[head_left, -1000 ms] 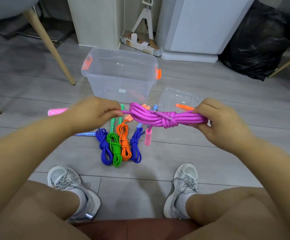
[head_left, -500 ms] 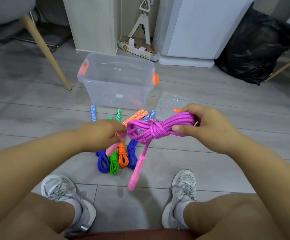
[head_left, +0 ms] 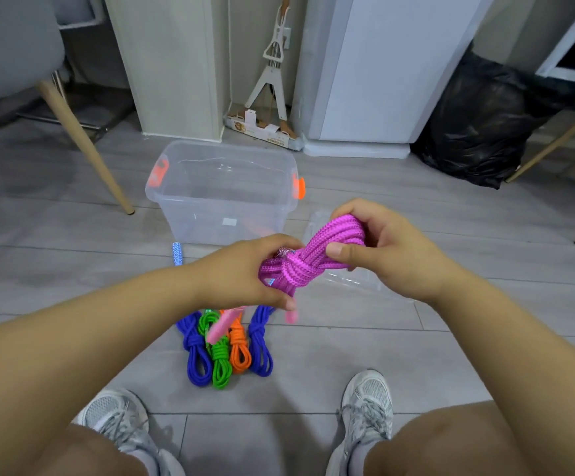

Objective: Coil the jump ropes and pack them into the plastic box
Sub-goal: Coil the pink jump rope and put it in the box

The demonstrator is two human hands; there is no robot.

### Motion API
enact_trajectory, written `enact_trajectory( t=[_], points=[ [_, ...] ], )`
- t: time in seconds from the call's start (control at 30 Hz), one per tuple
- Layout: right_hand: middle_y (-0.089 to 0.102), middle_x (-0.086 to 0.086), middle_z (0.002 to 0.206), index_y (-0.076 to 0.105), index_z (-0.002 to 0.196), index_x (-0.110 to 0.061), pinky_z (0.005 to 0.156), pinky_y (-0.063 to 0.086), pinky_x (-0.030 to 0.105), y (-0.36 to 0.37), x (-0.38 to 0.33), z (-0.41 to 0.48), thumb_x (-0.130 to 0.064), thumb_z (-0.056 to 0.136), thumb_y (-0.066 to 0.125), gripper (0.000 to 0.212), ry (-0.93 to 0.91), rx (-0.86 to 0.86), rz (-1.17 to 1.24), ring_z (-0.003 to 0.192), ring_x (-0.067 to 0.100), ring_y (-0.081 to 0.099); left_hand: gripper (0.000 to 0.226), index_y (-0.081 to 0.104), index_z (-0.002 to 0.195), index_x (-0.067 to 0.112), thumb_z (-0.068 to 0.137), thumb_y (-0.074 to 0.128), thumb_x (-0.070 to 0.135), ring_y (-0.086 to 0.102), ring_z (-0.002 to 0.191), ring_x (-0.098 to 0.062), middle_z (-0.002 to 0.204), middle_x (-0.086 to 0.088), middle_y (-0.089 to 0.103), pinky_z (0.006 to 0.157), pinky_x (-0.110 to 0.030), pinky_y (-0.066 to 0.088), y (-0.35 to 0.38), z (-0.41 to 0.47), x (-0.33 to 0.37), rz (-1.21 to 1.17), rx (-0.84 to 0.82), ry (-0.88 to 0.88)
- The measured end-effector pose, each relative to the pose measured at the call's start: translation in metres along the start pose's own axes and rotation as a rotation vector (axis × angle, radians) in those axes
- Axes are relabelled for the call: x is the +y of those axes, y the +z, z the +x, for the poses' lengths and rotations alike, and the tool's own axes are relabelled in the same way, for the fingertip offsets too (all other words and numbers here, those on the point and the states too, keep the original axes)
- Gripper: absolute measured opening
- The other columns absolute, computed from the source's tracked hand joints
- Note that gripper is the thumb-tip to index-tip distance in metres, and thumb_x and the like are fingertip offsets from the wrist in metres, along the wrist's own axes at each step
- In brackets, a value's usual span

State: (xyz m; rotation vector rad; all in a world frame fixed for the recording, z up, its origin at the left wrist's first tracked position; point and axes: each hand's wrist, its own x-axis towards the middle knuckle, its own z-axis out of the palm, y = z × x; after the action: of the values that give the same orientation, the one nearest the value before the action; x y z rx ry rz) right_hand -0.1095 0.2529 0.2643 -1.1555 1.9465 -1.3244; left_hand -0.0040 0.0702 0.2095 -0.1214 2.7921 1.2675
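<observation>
A knotted bundle of magenta jump rope (head_left: 308, 261) is held in the air above the floor. My left hand (head_left: 245, 273) grips its left end, and my right hand (head_left: 378, 245) grips the looped right end. Two pink handles (head_left: 221, 326) dangle below my left hand. Several coiled ropes lie on the floor under my hands: two blue ones (head_left: 195, 352), a green one (head_left: 219, 359) and an orange one (head_left: 239, 348). The clear plastic box (head_left: 224, 173) with orange latches stands open just beyond them.
The clear lid (head_left: 354, 280) lies on the floor right of the box, partly behind my right hand. A chair leg (head_left: 83, 142) stands at the left, a black bag (head_left: 478, 128) at the right. My two shoes (head_left: 368, 407) rest on the floor below.
My hands came closer together and the magenta bundle bunched up shorter. The pink handles swung back towards my left hand. The view tilted up a little.
</observation>
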Motion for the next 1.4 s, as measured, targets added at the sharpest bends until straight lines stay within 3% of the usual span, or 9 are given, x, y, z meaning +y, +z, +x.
enact_trajectory(
  t=[0.2,0.33,0.5,0.6,0.73,0.87,1.03,1.2,1.4],
  points=[
    [0.060,-0.002,0.103,0.053,0.109,-0.034,0.070,0.054,0.031,-0.002,0.008,0.016,-0.005,0.081,0.066,0.042,-0.002,0.128,0.115,0.078,0.015,0.059,0.036,0.058,0.089,0.028,0.064,0.084,0.030,0.057,0.064,-0.003,0.075,0.008,0.065,0.066,-0.021,0.046,-0.010,0.013,-0.009,-0.153,0.116,-0.045],
    [0.059,-0.009,0.113,0.049,0.111,-0.043,0.078,0.052,0.034,0.000,0.022,0.023,-0.027,0.076,0.071,0.045,0.092,0.218,-0.013,0.084,0.013,0.060,0.049,0.055,0.101,0.019,0.063,0.082,0.031,0.056,0.070,-0.012,0.084,-0.005,0.065,0.074,-0.036,0.049,-0.012,0.015,-0.021,-0.316,0.154,-0.111],
    [0.058,-0.008,0.115,0.045,0.126,-0.029,0.073,0.047,0.024,0.017,0.028,0.036,-0.042,0.074,0.067,0.058,0.180,0.122,0.038,0.093,0.010,0.062,0.039,0.053,0.104,0.019,0.074,0.078,0.023,0.055,0.061,-0.003,0.075,0.006,0.062,0.060,-0.021,0.046,-0.011,0.019,-0.020,-0.316,0.107,-0.124],
    [0.064,-0.002,0.101,0.049,0.114,-0.018,0.063,0.047,0.014,0.026,0.024,0.050,-0.022,0.082,0.067,0.037,0.141,0.186,0.132,0.080,0.005,0.063,0.035,0.053,0.096,0.025,0.073,0.079,0.028,0.054,0.061,-0.002,0.074,0.007,0.062,0.063,-0.025,0.048,-0.007,0.023,-0.011,-0.247,0.059,-0.096],
    [0.062,0.005,0.092,0.048,0.093,-0.021,0.070,0.056,0.033,0.025,0.022,0.062,-0.014,0.084,0.066,0.021,0.143,0.316,0.201,0.084,0.021,0.063,0.050,0.054,0.103,0.022,0.065,0.083,0.033,0.066,0.083,-0.020,0.090,-0.005,0.068,0.081,-0.042,0.054,-0.007,0.025,-0.006,-0.311,0.077,-0.087],
    [0.059,0.010,0.095,0.048,0.095,-0.017,0.072,0.055,0.036,0.022,0.017,0.068,-0.013,0.086,0.063,0.018,0.086,0.458,0.251,0.086,0.026,0.061,0.073,0.043,0.114,0.025,0.058,0.089,0.022,0.068,0.090,-0.019,0.108,-0.005,0.060,0.083,-0.038,0.056,-0.008,0.023,-0.010,-0.401,0.140,-0.149],
    [0.057,0.014,0.095,0.046,0.106,-0.005,0.058,0.053,0.023,0.013,0.013,0.070,-0.020,0.092,0.055,0.023,0.089,0.572,0.196,0.084,0.031,0.060,0.052,0.047,0.103,0.031,0.068,0.079,0.010,0.062,0.069,-0.016,0.092,-0.008,0.068,0.070,-0.035,0.054,0.000,0.017,-0.027,-0.216,0.006,-0.199],
    [0.048,-0.007,0.083,0.040,0.101,-0.016,0.057,0.042,0.012,0.012,0.012,0.062,-0.020,0.095,0.050,0.012,0.076,0.582,0.038,0.069,0.004,0.049,0.037,0.063,0.109,0.029,0.076,0.065,0.048,0.050,0.101,-0.025,0.099,-0.002,0.051,0.084,-0.030,0.040,-0.001,0.015,-0.033,0.293,0.012,-0.274],
    [0.044,-0.005,0.076,0.040,0.103,-0.011,0.054,0.041,0.012,0.013,0.015,0.060,-0.021,0.096,0.047,0.013,0.157,0.472,-0.128,0.062,0.005,0.044,0.019,0.059,0.107,0.033,0.089,0.055,0.026,0.053,0.076,-0.016,0.082,0.007,0.058,0.064,-0.026,0.038,-0.007,0.013,-0.029,0.292,0.154,-0.246]
  ],
)
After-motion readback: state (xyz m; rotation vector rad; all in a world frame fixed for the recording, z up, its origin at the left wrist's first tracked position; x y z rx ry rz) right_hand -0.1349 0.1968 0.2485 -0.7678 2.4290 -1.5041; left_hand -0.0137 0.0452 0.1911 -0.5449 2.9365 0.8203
